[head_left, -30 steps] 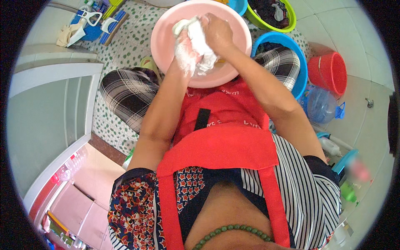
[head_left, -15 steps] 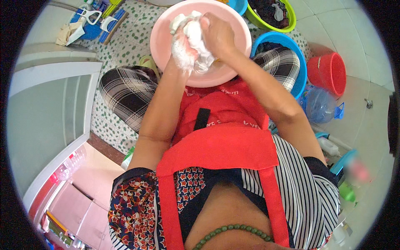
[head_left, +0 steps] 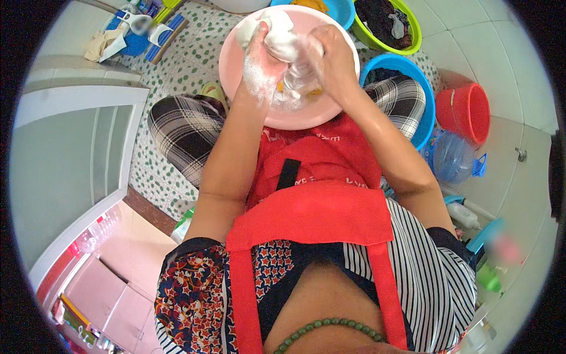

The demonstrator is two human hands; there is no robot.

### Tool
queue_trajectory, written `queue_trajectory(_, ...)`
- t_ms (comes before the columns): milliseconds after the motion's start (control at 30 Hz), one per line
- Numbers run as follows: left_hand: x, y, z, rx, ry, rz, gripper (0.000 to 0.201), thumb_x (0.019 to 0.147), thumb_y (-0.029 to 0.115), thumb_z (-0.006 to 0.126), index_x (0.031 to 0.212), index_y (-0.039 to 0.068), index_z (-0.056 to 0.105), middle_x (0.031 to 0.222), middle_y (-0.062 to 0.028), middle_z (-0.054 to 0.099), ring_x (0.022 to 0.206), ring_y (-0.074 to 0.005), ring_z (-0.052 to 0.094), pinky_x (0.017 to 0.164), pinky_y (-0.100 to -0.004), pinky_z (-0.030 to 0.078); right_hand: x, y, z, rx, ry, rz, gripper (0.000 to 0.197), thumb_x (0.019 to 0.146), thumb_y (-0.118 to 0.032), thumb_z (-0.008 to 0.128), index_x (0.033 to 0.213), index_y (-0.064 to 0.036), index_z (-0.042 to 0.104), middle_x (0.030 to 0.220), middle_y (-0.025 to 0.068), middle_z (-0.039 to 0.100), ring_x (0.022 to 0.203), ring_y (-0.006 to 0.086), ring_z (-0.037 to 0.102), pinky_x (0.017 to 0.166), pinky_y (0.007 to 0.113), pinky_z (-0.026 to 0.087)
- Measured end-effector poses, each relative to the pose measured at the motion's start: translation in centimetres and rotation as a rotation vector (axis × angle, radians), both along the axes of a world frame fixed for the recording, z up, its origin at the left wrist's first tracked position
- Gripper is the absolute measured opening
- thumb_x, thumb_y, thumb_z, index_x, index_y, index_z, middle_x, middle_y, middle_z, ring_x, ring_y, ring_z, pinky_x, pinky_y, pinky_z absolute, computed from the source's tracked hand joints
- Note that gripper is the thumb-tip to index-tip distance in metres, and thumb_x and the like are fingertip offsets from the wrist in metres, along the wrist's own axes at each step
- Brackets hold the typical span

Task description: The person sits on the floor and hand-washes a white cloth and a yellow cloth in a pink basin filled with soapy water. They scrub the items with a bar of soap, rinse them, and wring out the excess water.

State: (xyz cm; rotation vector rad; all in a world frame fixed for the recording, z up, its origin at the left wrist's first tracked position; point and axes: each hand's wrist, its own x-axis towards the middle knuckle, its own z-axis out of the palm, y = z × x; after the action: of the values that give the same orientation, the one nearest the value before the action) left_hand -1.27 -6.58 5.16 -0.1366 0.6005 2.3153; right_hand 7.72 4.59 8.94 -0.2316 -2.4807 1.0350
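A white wet cloth (head_left: 279, 40), soapy and bunched up, is held above a pink basin (head_left: 232, 82) between my knees. My left hand (head_left: 263, 64), coated in suds, grips it with the thumb pointing up. On the other side my right hand (head_left: 336, 59) is closed in a fist around part of the cloth. The stretch between the two hands is smeared by motion. Under the hands, soapy water and a bit of something yellow show inside the basin.
Beyond the basin stand a blue basin (head_left: 345, 13) with yellow cloth and a green tub (head_left: 417, 38) of dark laundry. To the right are a larger blue tub (head_left: 428, 97), a red bucket (head_left: 463, 112) and a big plastic water bottle (head_left: 453, 158). A glazed door (head_left: 65, 159) is at left.
My right hand has moved right, away from my left, and the cloth is now stretched between them. More of the basin's inside shows, yellow bit included. The view has shifted slightly.
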Motion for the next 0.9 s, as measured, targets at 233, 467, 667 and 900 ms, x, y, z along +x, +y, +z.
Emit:
queue_trajectory(233, 1.1, 0.3, -1.5, 0.076, 0.039, -0.047, 0.058, 0.097, 0.046, 0.038, 0.13, -0.001, 0.04, 0.122, -0.0196, 0.051, 0.116, -0.0346, 0.048, 0.102, -0.0468, 0.037, 0.1, -4.0, -3.7, 0.16, 0.035, 0.045, 0.036, 0.084, -0.025, 0.06, 0.118, -0.0118, 0.056, 0.129, 0.0136, 0.047, 0.118, 0.0353, 0.044, 0.094, 0.05, 0.037)
queue_trajectory(467, -0.1, 0.3, -2.6, 0.026, -0.311, -0.131, 0.066, 0.091, 0.055, 0.042, 0.128, 0.0, 0.043, 0.124, -0.0187, 0.05, 0.115, -0.0336, 0.047, 0.102, -0.0498, 0.035, -1.0, -1.9, -2.1, -0.032, -0.065, -0.058, 0.019, 0.087, -0.017, 0.053, 0.1, -0.0115, 0.066, 0.1, 0.0122, 0.065, 0.092, 0.0328, 0.06, 0.081, 0.041, 0.048)
queue_trajectory(667, -0.5, 0.3, -4.3, -0.006, -0.235, -0.289, 0.066, 0.087, 0.062, 0.047, 0.117, 0.004, 0.053, 0.122, -0.017, 0.049, 0.114, -0.0367, 0.047, 0.096, -0.049, 0.042, -1.4, 0.4, -2.3, 0.013, 0.062, -0.136, 0.018, 0.088, -0.018, 0.054, 0.099, -0.0084, 0.066, 0.097, 0.0139, 0.066, 0.088, 0.03, 0.063, 0.079, 0.039, 0.048)
queue_trajectory(900, -0.5, 0.5, -5.6, 0.093, -0.453, -0.277, 0.08, 0.082, 0.066, 0.052, 0.129, 0.001, 0.041, 0.122, -0.0177, 0.044, 0.119, -0.0384, 0.04, 0.1, -0.052, 0.039, -2.3, 2.8, -1.2, -0.083, 0.07, -0.099, 0.019, 0.089, -0.014, 0.056, 0.101, -0.0035, 0.065, 0.092, 0.0136, 0.068, 0.085, 0.0202, 0.066, 0.077, 0.029, 0.049)
